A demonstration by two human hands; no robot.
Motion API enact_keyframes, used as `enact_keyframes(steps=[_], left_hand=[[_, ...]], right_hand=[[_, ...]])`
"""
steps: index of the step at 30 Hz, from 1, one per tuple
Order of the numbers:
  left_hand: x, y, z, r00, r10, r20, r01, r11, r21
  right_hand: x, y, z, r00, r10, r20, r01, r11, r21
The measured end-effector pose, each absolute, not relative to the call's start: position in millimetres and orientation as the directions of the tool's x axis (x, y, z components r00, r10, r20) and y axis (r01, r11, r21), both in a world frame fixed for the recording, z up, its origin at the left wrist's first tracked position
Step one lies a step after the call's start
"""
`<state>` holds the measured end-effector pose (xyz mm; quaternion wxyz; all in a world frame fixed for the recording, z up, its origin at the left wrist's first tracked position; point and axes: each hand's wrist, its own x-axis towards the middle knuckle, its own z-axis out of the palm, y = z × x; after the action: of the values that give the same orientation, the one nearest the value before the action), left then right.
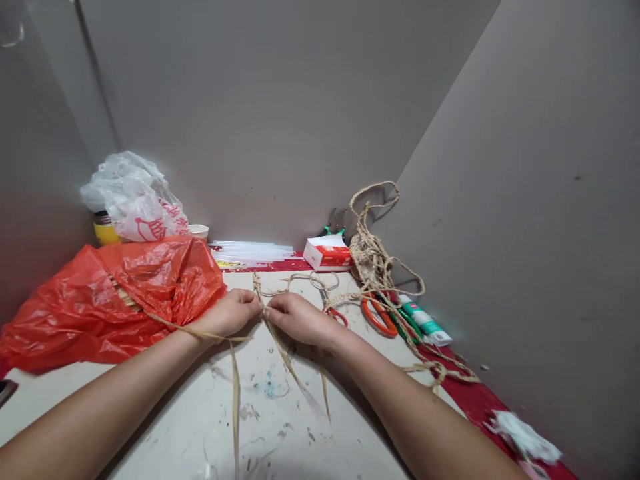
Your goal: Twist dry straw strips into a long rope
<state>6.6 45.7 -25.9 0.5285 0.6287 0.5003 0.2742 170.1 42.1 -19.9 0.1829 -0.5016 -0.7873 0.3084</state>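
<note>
My left hand (234,312) and my right hand (295,317) meet over the middle of the white board. Both are closed in a pinch on a braid of tan, straw-like strands (257,285), whose finished part runs away from me. Loose flat strands (236,400) hang toward me below the fingers, and one crosses my left wrist to the red bag. The plaited cord continues in a loop beyond my right hand toward a tangled heap of braided cord (373,260). My fingertips hide the point where the strands cross.
A red plastic bag (165,280) with straw strands lies left, a white plastic bag (135,193) behind it. Clear sticks (255,252) and a red-white box (327,255) line the back. Orange-handled scissors (379,317) and a green-white tube (425,321) lie right. Grey walls (275,120) enclose the table.
</note>
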Motion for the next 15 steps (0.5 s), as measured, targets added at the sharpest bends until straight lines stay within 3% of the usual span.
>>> enact_keyframes(steps=[3,6,12,15], left_hand=[[7.1,45.9,-27.4,0.349,0.923,-0.161,0.352,0.030,0.936],[8.0,45.2,-27.3,0.342,0.927,-0.153,0.336,0.032,0.941],[9.2,42.9,-23.6,0.339,0.906,-0.253,0.219,0.185,0.958],[9.3,42.0,-22.9,0.385,0.878,-0.286,0.119,0.260,0.958]], right_hand=[[173.3,40.5,-10.5,-0.400,0.914,-0.069,0.699,0.255,-0.668],[171.8,36.5,-2.1,-0.377,0.915,-0.144,0.644,0.147,-0.751],[154.7,22.4,-9.5,-0.407,0.842,-0.355,0.469,-0.141,-0.872],[148.0,18.0,-21.0,-0.388,0.856,-0.341,0.511,-0.108,-0.853]])
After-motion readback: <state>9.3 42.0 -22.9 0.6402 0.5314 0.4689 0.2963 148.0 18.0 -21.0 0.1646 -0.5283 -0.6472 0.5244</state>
